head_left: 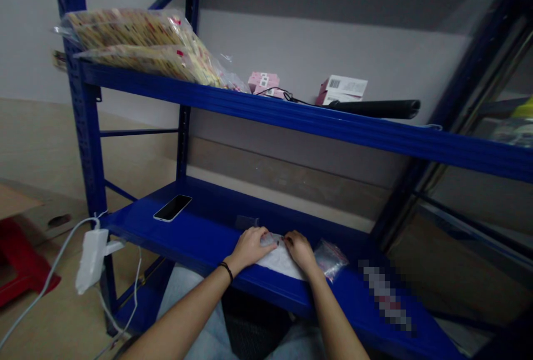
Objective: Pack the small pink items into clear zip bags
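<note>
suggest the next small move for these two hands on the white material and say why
Probably let the left hand steady the white material while the right hand eases slightly aside: both hands appear to touch it, their fingertips are close together, and the detail between them is too blurred to make out, so a clearer look seems sensible.

The rack (208, 226) is coated deep blue; the sheet (281, 260) on it is coloured white. The phone (173, 208) at left is faced black and rimmed white. At far left, bagged stacks (129, 30) are mottled yellow, brown and red; farther right, small boxes (263, 81) are coloured pink.
</note>
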`<state>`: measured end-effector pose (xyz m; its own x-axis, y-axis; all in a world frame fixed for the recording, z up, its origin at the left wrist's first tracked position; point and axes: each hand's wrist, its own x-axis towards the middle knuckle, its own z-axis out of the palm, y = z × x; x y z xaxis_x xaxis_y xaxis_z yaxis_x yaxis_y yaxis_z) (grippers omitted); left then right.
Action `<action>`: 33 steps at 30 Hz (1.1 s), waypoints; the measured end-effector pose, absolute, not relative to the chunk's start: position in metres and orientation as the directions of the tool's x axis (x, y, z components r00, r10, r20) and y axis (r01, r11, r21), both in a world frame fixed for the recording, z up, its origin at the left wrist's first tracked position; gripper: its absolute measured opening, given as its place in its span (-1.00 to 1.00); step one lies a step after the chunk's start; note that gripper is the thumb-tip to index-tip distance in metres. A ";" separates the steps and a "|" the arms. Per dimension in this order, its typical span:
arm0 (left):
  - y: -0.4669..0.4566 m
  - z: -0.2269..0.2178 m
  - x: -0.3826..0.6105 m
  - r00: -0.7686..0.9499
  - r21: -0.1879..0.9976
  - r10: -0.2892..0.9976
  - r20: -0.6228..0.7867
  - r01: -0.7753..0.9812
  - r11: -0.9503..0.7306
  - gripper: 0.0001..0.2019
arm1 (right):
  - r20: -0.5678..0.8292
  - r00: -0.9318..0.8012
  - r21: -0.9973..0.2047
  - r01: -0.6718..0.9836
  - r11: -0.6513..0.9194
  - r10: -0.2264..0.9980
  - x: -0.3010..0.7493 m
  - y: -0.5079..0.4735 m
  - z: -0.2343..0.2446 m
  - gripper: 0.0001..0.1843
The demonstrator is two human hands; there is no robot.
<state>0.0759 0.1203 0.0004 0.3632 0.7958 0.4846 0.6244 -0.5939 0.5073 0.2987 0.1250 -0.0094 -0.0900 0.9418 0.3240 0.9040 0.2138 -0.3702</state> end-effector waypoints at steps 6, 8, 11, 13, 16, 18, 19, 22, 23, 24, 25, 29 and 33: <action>0.121 -0.001 0.079 0.361 0.511 0.792 0.492 0.617 -0.599 -0.62 | 0.351 -0.018 -0.523 0.825 0.212 0.936 0.300 0.129 -0.003 -0.71; 0.122 -0.003 0.081 0.349 0.523 0.796 0.495 0.611 -0.594 -0.61 | 0.347 0.015 -0.595 0.776 0.207 0.938 0.295 0.129 0.001 -0.66; 0.121 -0.004 0.083 0.344 0.531 0.792 0.505 0.600 -0.599 -0.63 | 0.323 0.001 -0.672 0.705 0.228 0.946 0.284 0.125 0.007 -0.58; 0.121 -0.004 0.083 0.343 0.535 0.785 0.516 0.587 -0.608 -0.63 | 0.308 -0.031 -0.687 0.684 0.245 0.951 0.278 0.122 0.012 -0.52; 0.121 -0.002 0.081 0.316 0.557 0.791 0.524 0.575 -0.599 -0.59 | 0.305 -0.027 -0.675 0.699 0.236 0.952 0.279 0.120 0.018 -0.44; 0.123 0.000 0.077 0.295 0.575 0.799 0.524 0.569 -0.588 -0.56 | 0.307 0.000 -0.651 0.729 0.210 0.952 0.283 0.121 0.019 -0.51; 0.124 0.001 0.075 0.286 0.584 0.803 0.524 0.566 -0.582 -0.55 | 0.303 0.006 -0.635 0.747 0.197 0.953 0.285 0.121 0.018 -0.58; 0.127 0.004 0.070 0.269 0.614 0.813 0.516 0.546 -0.570 -0.55 | 0.268 -0.002 -0.575 0.802 0.162 0.963 0.285 0.122 0.011 -0.76; 0.127 0.005 0.069 0.266 0.622 0.814 0.516 0.538 -0.569 -0.56 | 0.255 -0.002 -0.555 0.819 0.148 0.967 0.283 0.122 0.008 -0.78; 0.128 0.005 0.068 0.264 0.628 0.814 0.517 0.530 -0.570 -0.56 | 0.244 0.002 -0.536 0.834 0.133 0.970 0.280 0.123 0.004 -0.80; 0.128 0.005 0.068 0.265 0.631 0.813 0.519 0.523 -0.573 -0.56 | 0.237 0.012 -0.519 0.847 0.117 0.971 0.276 0.123 0.001 -0.81; 0.128 0.003 0.064 0.267 0.633 0.813 0.518 0.518 -0.574 -0.57 | 0.238 0.055 -0.486 0.871 0.069 0.970 0.264 0.124 -0.004 -0.85; 0.127 0.001 0.059 0.275 0.634 0.814 0.512 0.519 -0.574 -0.59 | 0.239 0.074 -0.536 0.842 0.068 0.968 0.261 0.124 0.004 -0.85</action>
